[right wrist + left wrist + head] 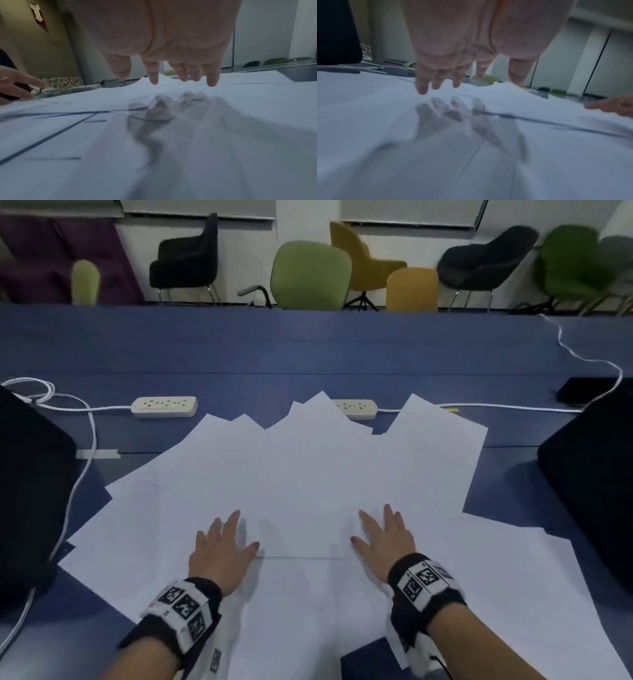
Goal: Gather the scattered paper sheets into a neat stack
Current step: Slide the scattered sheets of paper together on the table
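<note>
Thin white paper sheets (308, 474) lie fanned and overlapping across the blue counter (308, 354), corners pointing toward twelve o'clock. The left hand (219, 549) and right hand (387, 539) hover just above them, fingers (423, 86) spread straight, holding nothing. Light, limp and slippery, the sheets probably gather best swept inward from their outer edges.

White paper sheets (308, 474) on a blue table (274, 347).
</note>
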Available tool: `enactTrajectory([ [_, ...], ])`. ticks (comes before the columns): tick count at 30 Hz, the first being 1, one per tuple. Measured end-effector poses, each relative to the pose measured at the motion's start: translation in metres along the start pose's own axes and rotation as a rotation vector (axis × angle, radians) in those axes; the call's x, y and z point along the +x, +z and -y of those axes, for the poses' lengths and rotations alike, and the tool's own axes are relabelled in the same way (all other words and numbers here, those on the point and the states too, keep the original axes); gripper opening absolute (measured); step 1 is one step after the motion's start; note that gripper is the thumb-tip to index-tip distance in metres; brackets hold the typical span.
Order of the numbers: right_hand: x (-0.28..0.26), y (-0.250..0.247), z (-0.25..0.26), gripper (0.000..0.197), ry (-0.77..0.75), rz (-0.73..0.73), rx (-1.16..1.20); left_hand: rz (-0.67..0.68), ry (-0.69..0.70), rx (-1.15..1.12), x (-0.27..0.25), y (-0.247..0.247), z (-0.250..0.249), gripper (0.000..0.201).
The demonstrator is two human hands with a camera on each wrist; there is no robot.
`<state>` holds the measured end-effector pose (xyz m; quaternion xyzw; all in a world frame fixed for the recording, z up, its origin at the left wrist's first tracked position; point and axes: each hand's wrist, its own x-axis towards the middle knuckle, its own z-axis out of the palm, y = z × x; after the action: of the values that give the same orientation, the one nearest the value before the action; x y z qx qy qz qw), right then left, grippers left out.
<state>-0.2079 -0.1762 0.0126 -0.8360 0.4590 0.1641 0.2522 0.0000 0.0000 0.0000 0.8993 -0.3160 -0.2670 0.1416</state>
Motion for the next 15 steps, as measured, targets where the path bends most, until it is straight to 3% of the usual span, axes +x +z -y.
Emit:
enactTrajectory([
  [3, 0.008, 0.013, 0.007, 0.063, -0.041, 0.066, -0.114, 0.131, -0.161, 0.155, 0.007, 0.007, -0.013, 0.073],
  [10, -0.010, 0.031, 0.006, 0.078, -0.254, 0.100, -0.260, 0.184, 0.001, 0.278, 0.004, 0.028, -0.020, 0.073],
  [12, -0.004, 0.028, 0.007, 0.070, -0.236, 0.061, -0.280, 0.134, 0.017, 0.221, 0.005, 0.031, -0.015, 0.078],
  [14, 0.008, 0.017, 0.009, 0.061, -0.240, -0.051, -0.199, -0.044, 0.032, 0.058, 0.010, 0.026, -0.009, 0.087],
  [15, 0.015, 0.009, 0.009, 0.070, -0.228, -0.053, -0.160, -0.124, 0.004, -0.056, 0.013, 0.020, -0.008, 0.085],
])
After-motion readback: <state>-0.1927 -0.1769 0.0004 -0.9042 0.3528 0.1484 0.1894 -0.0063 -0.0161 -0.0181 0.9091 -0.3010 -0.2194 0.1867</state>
